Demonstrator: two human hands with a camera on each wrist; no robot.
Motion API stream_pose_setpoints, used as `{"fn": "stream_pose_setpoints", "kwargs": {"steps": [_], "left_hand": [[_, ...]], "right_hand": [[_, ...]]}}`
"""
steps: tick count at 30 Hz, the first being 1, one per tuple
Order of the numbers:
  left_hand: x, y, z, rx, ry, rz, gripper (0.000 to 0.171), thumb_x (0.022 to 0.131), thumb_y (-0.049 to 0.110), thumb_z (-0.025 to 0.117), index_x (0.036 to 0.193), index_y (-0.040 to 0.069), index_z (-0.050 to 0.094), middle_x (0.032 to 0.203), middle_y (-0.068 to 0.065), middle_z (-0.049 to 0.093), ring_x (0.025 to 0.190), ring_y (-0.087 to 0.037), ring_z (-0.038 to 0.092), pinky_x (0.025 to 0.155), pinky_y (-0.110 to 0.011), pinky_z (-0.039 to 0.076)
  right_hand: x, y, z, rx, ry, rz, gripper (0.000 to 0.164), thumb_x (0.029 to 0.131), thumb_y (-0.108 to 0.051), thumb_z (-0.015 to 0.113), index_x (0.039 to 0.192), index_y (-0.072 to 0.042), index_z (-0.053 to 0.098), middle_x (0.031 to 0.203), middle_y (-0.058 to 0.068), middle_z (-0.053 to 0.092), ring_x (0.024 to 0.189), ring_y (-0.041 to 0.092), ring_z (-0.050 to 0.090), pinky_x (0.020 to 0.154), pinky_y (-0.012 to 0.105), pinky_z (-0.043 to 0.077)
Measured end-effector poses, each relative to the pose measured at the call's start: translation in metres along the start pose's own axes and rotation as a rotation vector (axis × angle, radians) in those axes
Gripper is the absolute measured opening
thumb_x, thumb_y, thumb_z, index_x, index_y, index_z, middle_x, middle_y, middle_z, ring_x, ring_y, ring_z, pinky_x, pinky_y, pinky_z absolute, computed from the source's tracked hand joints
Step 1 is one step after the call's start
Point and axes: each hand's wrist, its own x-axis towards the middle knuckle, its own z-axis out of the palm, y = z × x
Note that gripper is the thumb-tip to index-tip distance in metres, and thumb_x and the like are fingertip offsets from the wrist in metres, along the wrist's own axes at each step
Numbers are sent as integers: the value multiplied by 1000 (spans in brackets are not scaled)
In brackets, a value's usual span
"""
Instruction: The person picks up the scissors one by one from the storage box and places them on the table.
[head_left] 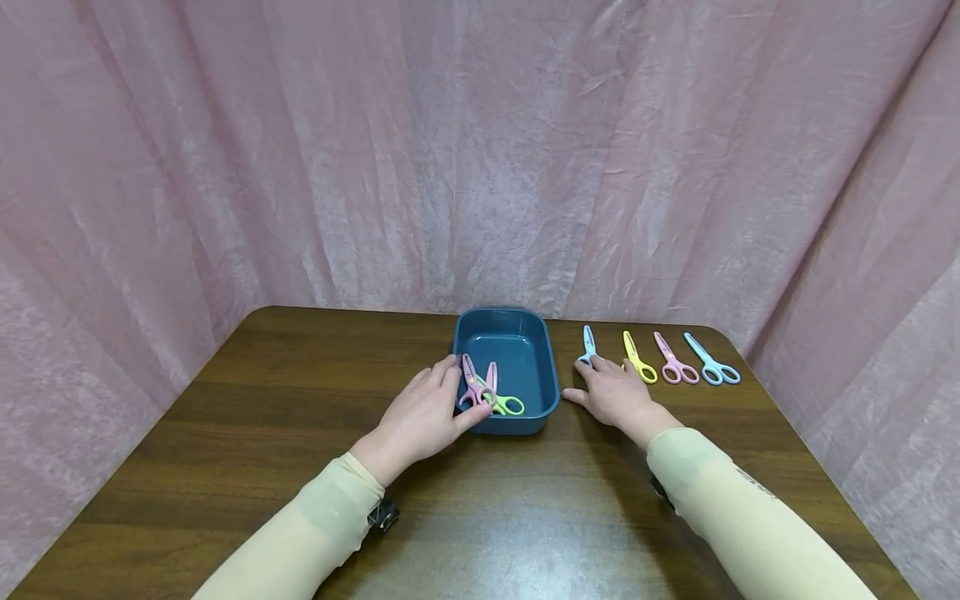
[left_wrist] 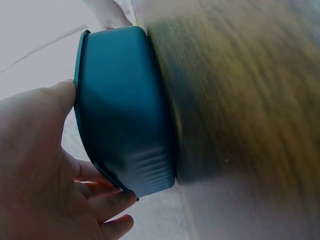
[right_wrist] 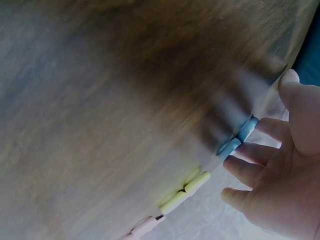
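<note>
A deep teal bin (head_left: 504,423) stands at mid-table, holding pink-purple scissors (head_left: 470,372) and scissors with green handles (head_left: 513,406), overlapping at its near left corner. My left hand (head_left: 422,417) rests there, thumb on the near rim and fingers along the left rim; some fingertips are hidden behind the rim in the left wrist view. Just right of the bin, my right hand (head_left: 617,393) has fingertips at the handles of light blue scissors (head_left: 588,340), its fingers spread and fairly straight. Its thumb points toward the bin's right wall. Beneath the fingers, the handles are partly covered.
Yellow scissors (head_left: 637,358), pink scissors (head_left: 675,358) and another blue pair (head_left: 711,358) lie in a row to the right, blades pointing away. The brown wooden table (head_left: 300,400) has a pink curtain (head_left: 480,167) behind it.
</note>
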Motion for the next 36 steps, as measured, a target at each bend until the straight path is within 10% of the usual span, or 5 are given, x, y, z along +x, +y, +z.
{"fn": "stream_pose_setpoints", "kwargs": {"steps": [24, 36], "left_hand": [[1, -1, -1, 11, 17, 25, 94, 107, 66, 60, 159, -11, 47, 164, -32, 47, 148, -45, 53, 128, -54, 35], [0, 0, 0, 4, -8, -3, 96, 107, 68, 59, 162, -10, 44, 166, -30, 45, 150, -44, 50, 129, -53, 35]], "right_hand": [[-5, 3, -16, 35, 96, -32, 64, 111, -44, 66, 156, 0, 59, 161, 30, 53, 150, 48, 49, 123, 75, 30], [-7, -34, -46, 56, 200, -223, 67, 108, -41, 73, 161, -3, 56, 164, 24, 53, 155, 45, 45, 129, 66, 25]]}}
